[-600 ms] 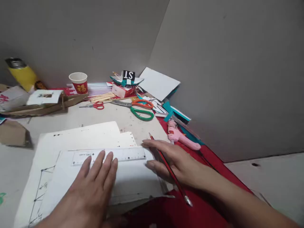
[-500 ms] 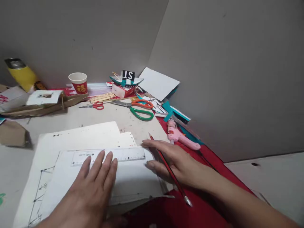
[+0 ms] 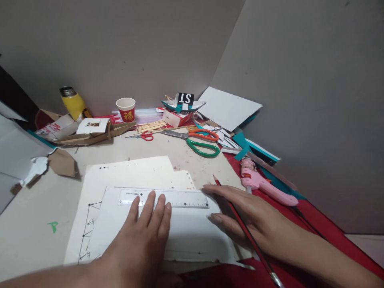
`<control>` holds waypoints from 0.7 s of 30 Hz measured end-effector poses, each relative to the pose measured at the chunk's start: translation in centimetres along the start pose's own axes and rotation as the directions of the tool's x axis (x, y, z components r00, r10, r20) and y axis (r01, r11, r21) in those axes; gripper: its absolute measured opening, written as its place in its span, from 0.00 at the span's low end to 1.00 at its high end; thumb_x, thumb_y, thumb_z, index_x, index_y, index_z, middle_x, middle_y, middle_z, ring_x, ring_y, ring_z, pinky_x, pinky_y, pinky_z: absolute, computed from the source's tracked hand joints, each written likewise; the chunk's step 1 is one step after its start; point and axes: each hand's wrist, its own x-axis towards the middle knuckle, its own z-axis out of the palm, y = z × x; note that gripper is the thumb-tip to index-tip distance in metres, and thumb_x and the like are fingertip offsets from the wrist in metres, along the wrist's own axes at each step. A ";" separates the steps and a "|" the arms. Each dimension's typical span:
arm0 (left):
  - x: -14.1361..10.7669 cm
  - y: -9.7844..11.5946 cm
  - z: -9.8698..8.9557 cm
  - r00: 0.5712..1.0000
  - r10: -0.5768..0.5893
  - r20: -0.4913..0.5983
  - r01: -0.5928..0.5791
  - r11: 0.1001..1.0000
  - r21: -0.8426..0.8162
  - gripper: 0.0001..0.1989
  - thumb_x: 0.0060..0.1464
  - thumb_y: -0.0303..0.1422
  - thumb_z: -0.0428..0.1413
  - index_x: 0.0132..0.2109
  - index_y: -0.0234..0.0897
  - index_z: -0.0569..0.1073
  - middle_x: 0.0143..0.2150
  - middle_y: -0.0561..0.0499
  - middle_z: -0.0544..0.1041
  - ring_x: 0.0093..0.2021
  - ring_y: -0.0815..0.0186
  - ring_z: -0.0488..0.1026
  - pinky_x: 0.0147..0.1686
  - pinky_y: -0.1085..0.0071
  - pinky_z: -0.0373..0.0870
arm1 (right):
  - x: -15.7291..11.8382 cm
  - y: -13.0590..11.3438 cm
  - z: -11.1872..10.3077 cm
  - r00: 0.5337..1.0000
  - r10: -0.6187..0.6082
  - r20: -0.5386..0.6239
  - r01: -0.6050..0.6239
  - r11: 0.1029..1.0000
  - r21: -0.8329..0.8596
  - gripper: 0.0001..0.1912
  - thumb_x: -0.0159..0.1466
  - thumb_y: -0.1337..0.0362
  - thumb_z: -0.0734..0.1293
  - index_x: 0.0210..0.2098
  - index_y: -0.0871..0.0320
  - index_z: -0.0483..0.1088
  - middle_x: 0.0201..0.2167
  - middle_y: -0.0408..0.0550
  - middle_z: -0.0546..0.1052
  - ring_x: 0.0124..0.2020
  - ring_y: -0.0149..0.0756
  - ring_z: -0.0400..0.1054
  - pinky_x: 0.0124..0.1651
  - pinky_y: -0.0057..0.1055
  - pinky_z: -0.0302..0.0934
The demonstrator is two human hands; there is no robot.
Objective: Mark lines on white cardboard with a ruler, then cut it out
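My left hand (image 3: 141, 236) lies flat with its fingers spread, its fingertips on a clear ruler (image 3: 192, 200). The ruler lies along the upper part of a white sheet (image 3: 192, 236). At the sheet's right side is my right hand (image 3: 255, 218), thumb and forefinger apart near the ruler's end. A red and black pencil (image 3: 244, 228) is lodged in that hand, slanting with its point up and its metal end toward me. Under the white sheet are larger papers (image 3: 144, 172) with a drawn outline and marks.
Behind the papers lie orange-and-green scissors (image 3: 204, 150), small red scissors (image 3: 147, 136), and wooden sticks (image 3: 151, 126). A paper cup (image 3: 126, 110) and a yellow bottle (image 3: 73, 105) stand at the back. A pink glue gun (image 3: 267, 186) lies on the right. Cardboard pieces (image 3: 63, 162) are on the left.
The view has turned left, so everything appears further right. Both hands keep much the same place on the ruler and sheet, and the pencil stays in my right hand.
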 end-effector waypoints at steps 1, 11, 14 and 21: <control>-0.1 0.1 -0.3 1.000 0.000 0.010 0.000 1.000 -0.005 0.53 0.46 0.54 0.59 0.71 0.28 0.52 0.71 0.32 0.44 0.71 0.36 0.39 0.64 0.35 0.47 | 0.0 0.0 0.1 1.000 -0.008 -0.002 0.008 1.000 -0.005 0.23 0.68 0.56 0.63 0.59 0.60 0.66 0.55 0.60 0.76 0.56 0.48 0.71 0.55 0.45 0.70; -0.9 -0.1 -0.7 0.999 0.004 -0.041 -0.008 0.995 -0.099 0.51 0.52 0.61 0.50 0.70 0.25 0.53 0.71 0.30 0.46 0.71 0.37 0.38 0.64 0.34 0.44 | -0.6 0.6 0.7 0.998 -0.059 0.015 0.060 0.995 -0.080 0.24 0.68 0.57 0.63 0.60 0.59 0.67 0.57 0.59 0.75 0.57 0.51 0.70 0.56 0.48 0.70; -1.0 -0.2 -1.1 0.999 -0.046 -0.003 0.045 0.993 -0.105 0.52 0.52 0.61 0.50 0.70 0.25 0.53 0.72 0.30 0.46 0.71 0.37 0.38 0.64 0.34 0.45 | -0.6 0.6 0.8 0.998 -0.035 0.043 0.039 0.994 -0.099 0.24 0.68 0.56 0.63 0.60 0.59 0.68 0.57 0.60 0.74 0.59 0.53 0.68 0.56 0.50 0.69; -0.7 -0.6 -0.8 0.999 -0.048 0.003 0.048 0.999 -0.012 0.50 0.49 0.56 0.57 0.69 0.28 0.57 0.72 0.33 0.49 0.71 0.36 0.41 0.64 0.35 0.48 | -0.4 0.2 0.1 0.998 -0.033 0.058 0.037 0.997 -0.067 0.24 0.68 0.57 0.62 0.60 0.62 0.67 0.58 0.63 0.73 0.61 0.54 0.66 0.57 0.52 0.67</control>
